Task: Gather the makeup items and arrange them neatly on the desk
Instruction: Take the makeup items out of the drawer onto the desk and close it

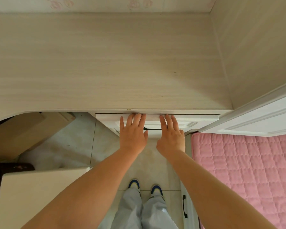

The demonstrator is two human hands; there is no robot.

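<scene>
A pale wood-grain desk (pixel 106 63) fills the upper view, and no makeup items show on it. Under its front edge sits a white drawer (pixel 188 123) with a dark handle (pixel 153 128), almost flush with the desk. My left hand (pixel 133 133) lies flat on the drawer front with straight fingers, the tips at the desk edge. My right hand (pixel 171 134) presses the drawer front beside it, fingers straight too. The handle shows between the two hands. Neither hand holds anything.
A cardboard box (pixel 28 131) sits under the desk at left. A white surface (pixel 40 195) stands at lower left. A bed with a pink quilt (pixel 246 179) lies at right, with a white panel (pixel 262 118) above it. My feet stand on the tiled floor (pixel 73 146).
</scene>
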